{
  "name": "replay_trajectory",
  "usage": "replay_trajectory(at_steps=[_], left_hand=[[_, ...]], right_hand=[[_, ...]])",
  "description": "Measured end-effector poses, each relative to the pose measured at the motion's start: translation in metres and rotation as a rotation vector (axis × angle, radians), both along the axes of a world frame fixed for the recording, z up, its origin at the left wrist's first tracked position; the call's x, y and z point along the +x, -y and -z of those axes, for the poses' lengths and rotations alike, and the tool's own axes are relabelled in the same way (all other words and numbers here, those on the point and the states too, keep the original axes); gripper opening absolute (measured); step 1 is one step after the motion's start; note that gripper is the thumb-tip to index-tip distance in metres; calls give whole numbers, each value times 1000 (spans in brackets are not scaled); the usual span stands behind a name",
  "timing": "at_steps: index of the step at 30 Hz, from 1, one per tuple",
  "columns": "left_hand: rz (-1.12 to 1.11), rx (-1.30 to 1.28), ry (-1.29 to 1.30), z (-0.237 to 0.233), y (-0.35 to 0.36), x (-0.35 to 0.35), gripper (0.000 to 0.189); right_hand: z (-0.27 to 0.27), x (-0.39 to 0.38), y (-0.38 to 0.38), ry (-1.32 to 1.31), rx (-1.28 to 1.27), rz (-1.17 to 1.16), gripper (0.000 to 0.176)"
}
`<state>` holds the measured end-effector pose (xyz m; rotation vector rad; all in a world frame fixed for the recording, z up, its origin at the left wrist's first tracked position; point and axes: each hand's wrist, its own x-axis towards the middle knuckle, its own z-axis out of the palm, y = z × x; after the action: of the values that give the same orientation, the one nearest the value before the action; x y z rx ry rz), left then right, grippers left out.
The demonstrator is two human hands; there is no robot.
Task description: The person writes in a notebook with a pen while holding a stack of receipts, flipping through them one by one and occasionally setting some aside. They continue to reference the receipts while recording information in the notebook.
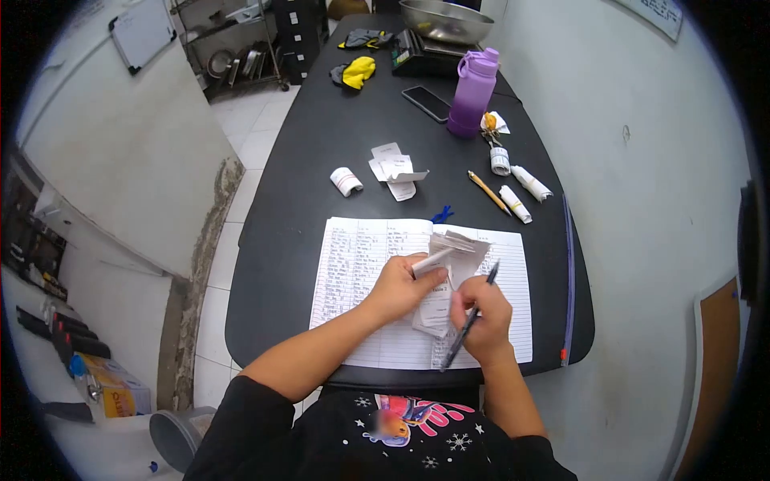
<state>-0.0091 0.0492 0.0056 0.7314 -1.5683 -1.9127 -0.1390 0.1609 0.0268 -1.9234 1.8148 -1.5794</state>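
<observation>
A lined notebook [513,317] lies spread at the near end of the black table, its left page filled with handwritten columns. Above its middle, my left hand [399,287] grips a bunch of printed paper slips [433,313] that look like receipts. My right hand [484,315] holds a dark pen [454,351] slanting across its fingers, and its thumb and fingertips meet the edge of the same slips. The slips cover part of the right page. Beyond the notebook are a loose pile of slips [396,168] and a curled white roll [346,182].
Rolled papers [515,204], a yellow pen [489,193], a purple bottle [473,92] and a phone [427,103] lie or stand to the right and beyond. Farther back are gloves [354,73] and a scale [417,56] under a metal bowl [446,22]. A wall borders the right side.
</observation>
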Motion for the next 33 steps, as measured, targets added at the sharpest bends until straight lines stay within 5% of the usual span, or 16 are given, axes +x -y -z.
replay_trajectory(at_steps=[3,6,10,15,20,24,29,32,33], left_hand=[[-19,110,-65,-1,-2,0,26],[52,343,-392,5,-1,0,32],[122,315,-369,9,0,5,37],[213,264,-393,11,3,9,33],[-12,90,-250,-11,24,16,18],[-409,-91,-207,0,71,33,22],[-503,-158,-121,-9,128,36,28],[-576,-567,138,-24,165,7,39],[-588,-527,167,-28,172,-5,42]], right_hand=[[3,-8,-1,258,-26,138,22],[-9,-12,2,500,46,93,29],[-7,-18,2,781,189,-105,33],[-13,-22,3,584,224,-50,32],[-19,-51,27,481,168,-15,32],[6,-91,59,708,65,-84,32],[22,-98,62,946,13,-111,30],[32,-100,61,962,36,-115,31],[34,-101,59,948,46,-110,31]])
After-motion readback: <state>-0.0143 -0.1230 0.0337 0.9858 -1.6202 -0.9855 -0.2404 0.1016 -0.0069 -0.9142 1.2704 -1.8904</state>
